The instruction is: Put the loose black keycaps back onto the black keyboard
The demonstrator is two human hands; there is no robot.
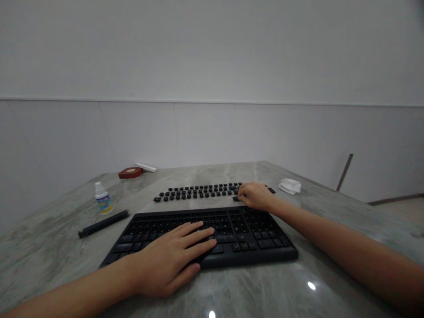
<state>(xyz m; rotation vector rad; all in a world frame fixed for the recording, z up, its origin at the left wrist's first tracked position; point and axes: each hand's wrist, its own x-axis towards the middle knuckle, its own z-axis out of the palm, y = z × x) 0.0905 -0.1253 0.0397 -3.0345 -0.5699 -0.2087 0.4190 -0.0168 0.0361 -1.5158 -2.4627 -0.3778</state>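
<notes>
A black keyboard (pixel 271 255) lies in front of me on the table, with bare key sockets across much of its upper part and keycaps fitted along the lower rows and at the right. My left hand (pixel 174 256) rests palm down over its front middle, fingers spread and holding nothing. Beyond the keyboard, loose black keycaps (pixel 195 192) are laid out in rows. My right hand (pixel 255 195) is at the right end of these rows, its fingers bent and pinched together. A dark keycap shows at the fingertips, mostly covered by them.
To the left stand a small white spray bottle (pixel 104 199) and, lying beside it, a dark stick-like tool (pixel 103 224). A reddish-brown box (pixel 130 172) and a white strip (pixel 146 168) sit near the wall. A crumpled white cloth (pixel 290 186) lies at the right.
</notes>
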